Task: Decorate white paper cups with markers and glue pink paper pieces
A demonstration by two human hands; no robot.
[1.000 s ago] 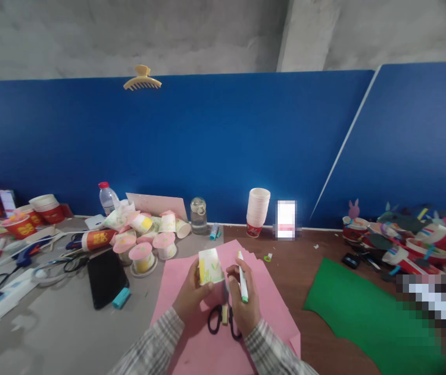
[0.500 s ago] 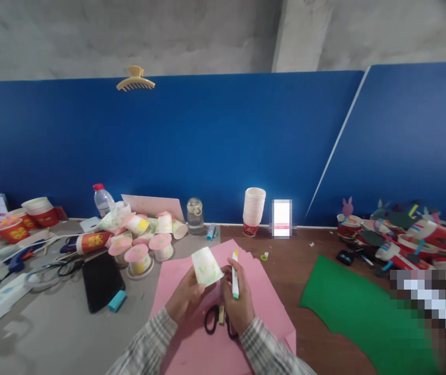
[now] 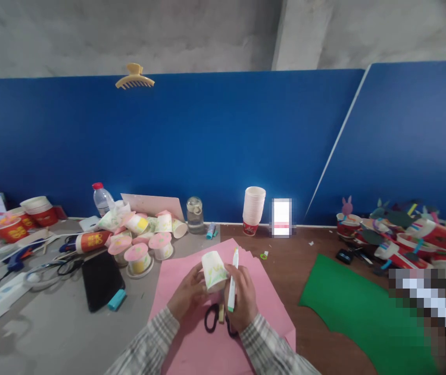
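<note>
two holds to mind, packed close together

nearest you, plaid sleeves (image 3: pixel 148 338) are reaching in over the pink paper (image 3: pixel 191 357). black-handled scissors (image 3: pixel 206 319) are lying on that sheet between your wrists, a small yellowish piece (image 3: pixel 221 314) sitting between the loops. your right hand (image 3: pixel 245 299) is partly covering one loop, so a dipping knuckle or cuff could be hooking it and dragging the blades, which are hidden.

just beyond, your left hand (image 3: pixel 187 294) is curling its fingers round the left side of the leaf-printed cup (image 3: pixel 214 268), which is tilting above the paper. if you are squeezing too hard, the thin-looking wall could be buckling; too little, and the cup could be dropping onto the scissors. your right fingers are gripping the white marker (image 3: pixel 232 281), green end low, with fingertips hanging by the cup's right edge; i cannot tell if they are touching it. whether the upper end is capped is too small to judge; if it is bare, a careless turn could be streaking the cup.

farther left, a teal block (image 3: pixel 116 300) and a black tablet (image 3: pixel 103 284) are lying near pink-topped cups (image 3: pixel 137 254); a wide elbow could be scattering them. at the back, a tall cup stack (image 3: pixel 253 211) is standing near the blue partition (image 3: pixel 207 130), leaning slightly; a bump could be toppling it.
</note>
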